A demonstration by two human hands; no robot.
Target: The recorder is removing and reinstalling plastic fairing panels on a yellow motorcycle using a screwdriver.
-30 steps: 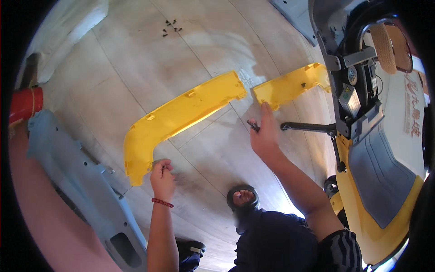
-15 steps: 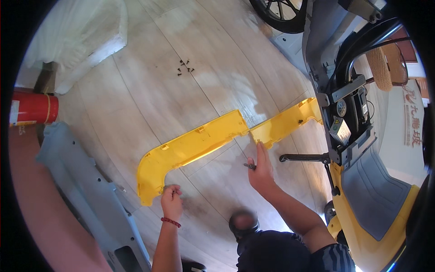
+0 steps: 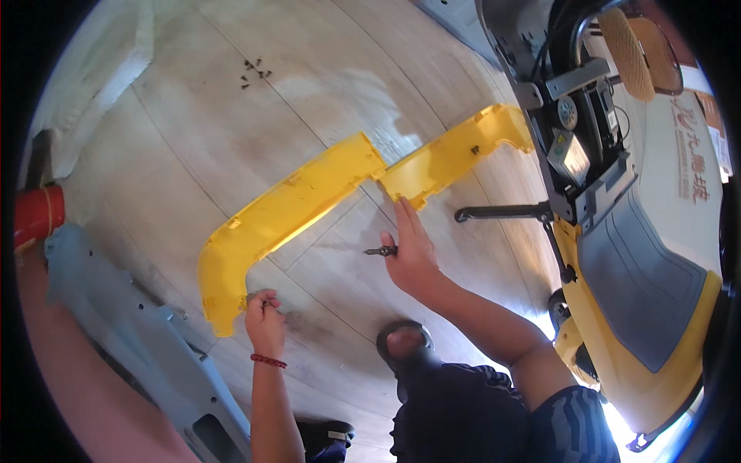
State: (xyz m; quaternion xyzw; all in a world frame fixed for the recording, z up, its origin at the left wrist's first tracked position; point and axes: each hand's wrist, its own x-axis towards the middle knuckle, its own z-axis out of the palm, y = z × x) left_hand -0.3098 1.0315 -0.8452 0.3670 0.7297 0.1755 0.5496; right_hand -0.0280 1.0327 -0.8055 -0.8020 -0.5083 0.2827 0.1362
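Observation:
Two yellow plastic panels lie on the floor before me. The longer left panel [image 3: 297,204] curves down at its near end, and its far end meets the shorter right panel [image 3: 444,158]. My left hand [image 3: 265,320] is closed beside the curved end, its fingertips pinched around something too small to make out. My right hand [image 3: 413,258] grips a dark screwdriver [image 3: 378,251] against the palm, its tip pointing left. The extended fingers of that hand rest on the right panel's near corner. A small dark spot [image 3: 475,150] shows on this panel.
Several dark screws [image 3: 253,73] lie loose on the floor farther off. A grey panel [image 3: 139,324] lies at left, near a red cylinder [image 3: 38,216]. A partly stripped yellow-and-grey scooter [image 3: 644,285] stands at right, its black stand [image 3: 502,211] sticking out toward my right arm.
The view has shifted, so the panels and screws appear farther up and left. The screwdriver sticks out more from my right hand. Both hands stay by the same panel parts.

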